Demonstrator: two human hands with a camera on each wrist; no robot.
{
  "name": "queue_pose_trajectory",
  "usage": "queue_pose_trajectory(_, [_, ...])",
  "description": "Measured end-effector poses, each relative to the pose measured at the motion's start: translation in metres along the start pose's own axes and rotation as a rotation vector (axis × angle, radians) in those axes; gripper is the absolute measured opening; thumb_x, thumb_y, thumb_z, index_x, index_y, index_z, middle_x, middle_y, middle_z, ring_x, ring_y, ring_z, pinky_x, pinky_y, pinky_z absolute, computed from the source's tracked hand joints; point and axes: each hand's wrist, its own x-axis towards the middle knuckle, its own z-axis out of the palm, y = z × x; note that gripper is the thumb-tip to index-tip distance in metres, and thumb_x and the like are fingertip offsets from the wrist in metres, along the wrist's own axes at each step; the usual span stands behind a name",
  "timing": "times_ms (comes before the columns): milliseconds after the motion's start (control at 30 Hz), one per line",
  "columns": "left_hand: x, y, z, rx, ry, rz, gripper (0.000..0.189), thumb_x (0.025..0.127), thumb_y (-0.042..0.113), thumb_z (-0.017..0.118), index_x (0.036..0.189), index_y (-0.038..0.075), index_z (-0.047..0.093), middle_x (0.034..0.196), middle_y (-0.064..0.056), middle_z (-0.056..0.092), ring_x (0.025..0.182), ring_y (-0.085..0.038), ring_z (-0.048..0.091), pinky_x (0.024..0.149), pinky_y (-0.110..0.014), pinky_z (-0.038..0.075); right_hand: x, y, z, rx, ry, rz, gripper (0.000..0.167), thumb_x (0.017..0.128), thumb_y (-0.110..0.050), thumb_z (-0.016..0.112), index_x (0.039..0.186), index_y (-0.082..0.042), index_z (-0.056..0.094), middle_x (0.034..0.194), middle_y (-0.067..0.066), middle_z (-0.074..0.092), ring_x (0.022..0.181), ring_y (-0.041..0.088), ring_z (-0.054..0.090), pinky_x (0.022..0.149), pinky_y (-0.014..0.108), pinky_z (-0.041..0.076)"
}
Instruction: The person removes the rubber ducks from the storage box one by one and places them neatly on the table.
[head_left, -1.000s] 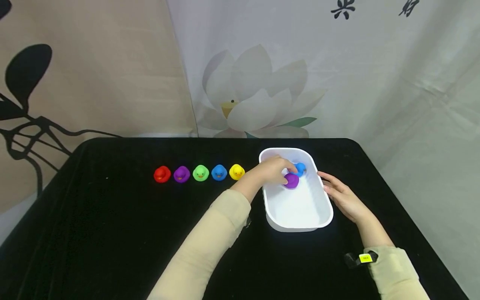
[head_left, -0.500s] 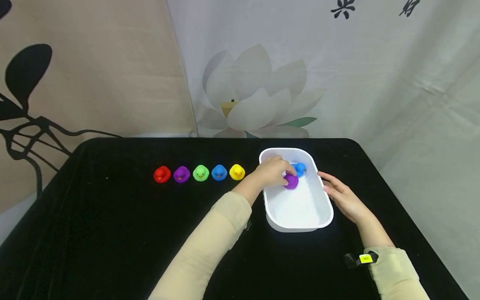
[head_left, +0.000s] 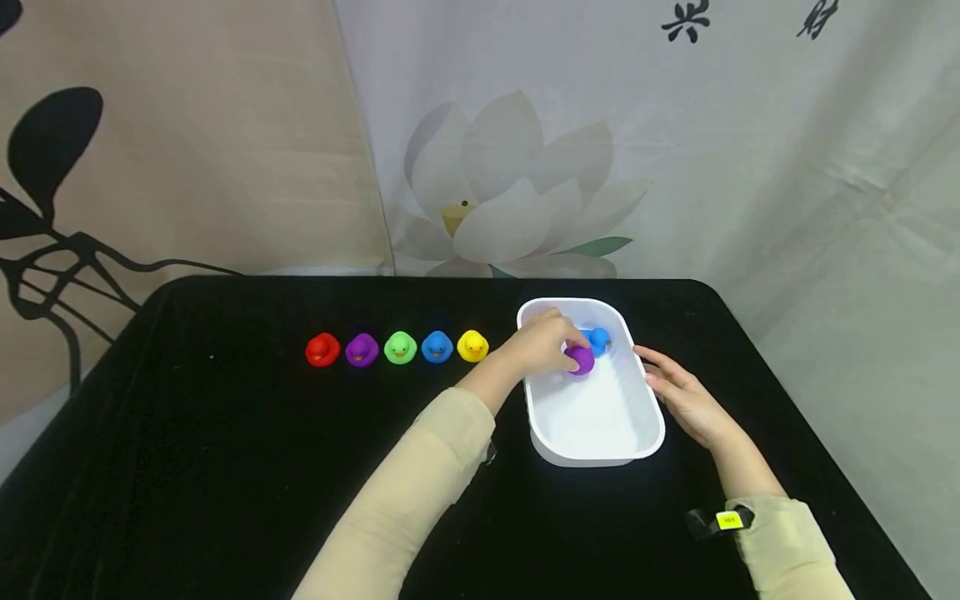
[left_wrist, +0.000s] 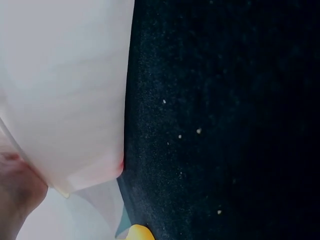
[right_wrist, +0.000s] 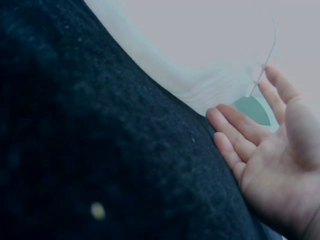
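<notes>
In the head view, my left hand (head_left: 546,342) reaches over the left rim into a white plastic tub (head_left: 600,429). Its thumb and fingers pinch a purple rubber duck (head_left: 582,360), partly covering it. A blue rubber duck (head_left: 598,340) lies right behind that one in the tub. On the other side, my right hand (head_left: 688,400) has its fingers extended, with the fingertips at the tub's right rim. The right wrist view shows the same right hand (right_wrist: 272,150), palm visible, fingertips at the tub's outer wall (right_wrist: 165,65).
Left of the tub stands a row of rubber ducks on the black-covered table (head_left: 225,467): red (head_left: 322,350), purple (head_left: 362,350), green (head_left: 401,347), blue (head_left: 437,347) and yellow (head_left: 473,346). A printed curtain (head_left: 517,167) hangs behind the table.
The left hand and the purple duck in its fingers have shifted very slightly left inside the tub. The right hand stays at the rim, and the row of ducks is unchanged.
</notes>
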Motion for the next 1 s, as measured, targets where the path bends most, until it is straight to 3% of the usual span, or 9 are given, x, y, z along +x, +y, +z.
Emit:
queue_pose_trajectory(267, [-0.01,0.005,-0.008,-0.086,0.073,0.031,0.036,0.082,0.026,0.078,0.116,0.017,0.071,0.096,0.008,0.064,0.099,-0.011,0.045,0.083,-0.021,0.04,0.0,-0.001,-0.001,-0.021,0.009,0.008,0.049,0.103,-0.019,0.044,0.148,-0.006,0.031,0.139,0.012,0.046,0.116,0.008,0.053,0.092,0.022,0.042])
queue_pose_trajectory(467, [-0.024,0.008,-0.015,-0.157,0.186,0.075,0.036,0.082,0.024,0.077,0.117,0.015,0.071,0.095,0.006,0.062,0.103,-0.013,0.043,0.082,-0.021,0.042,0.0,-0.001,0.0,-0.011,0.01,0.01,0.049,0.102,-0.018,0.045,0.147,-0.005,0.031,0.135,0.01,0.049,0.114,0.009,0.054,0.091,0.02,0.042])
queue_pose_trajectory(667, [-0.041,0.011,-0.021,-0.165,0.288,0.069,0.036,0.081,0.023,0.078,0.116,0.016,0.071,0.094,0.006,0.062,0.101,-0.012,0.042,0.08,-0.021,0.041,-0.001,-0.001,0.0,0.0,0.007,0.002,0.049,0.102,-0.016,0.046,0.147,-0.005,0.031,0.132,0.005,0.052,0.113,0.009,0.055,0.091,0.021,0.043])
queue_pose_trajectory(1000, [-0.072,0.013,-0.035,-0.175,0.372,0.021,0.038,0.077,0.019,0.08,0.114,0.016,0.072,0.093,0.005,0.06,0.101,-0.012,0.042,0.076,-0.024,0.045,-0.001,0.0,0.0,-0.044,0.03,0.019,0.05,0.101,-0.018,0.048,0.147,-0.005,0.032,0.136,0.012,0.048,0.114,0.006,0.054,0.09,0.019,0.042])
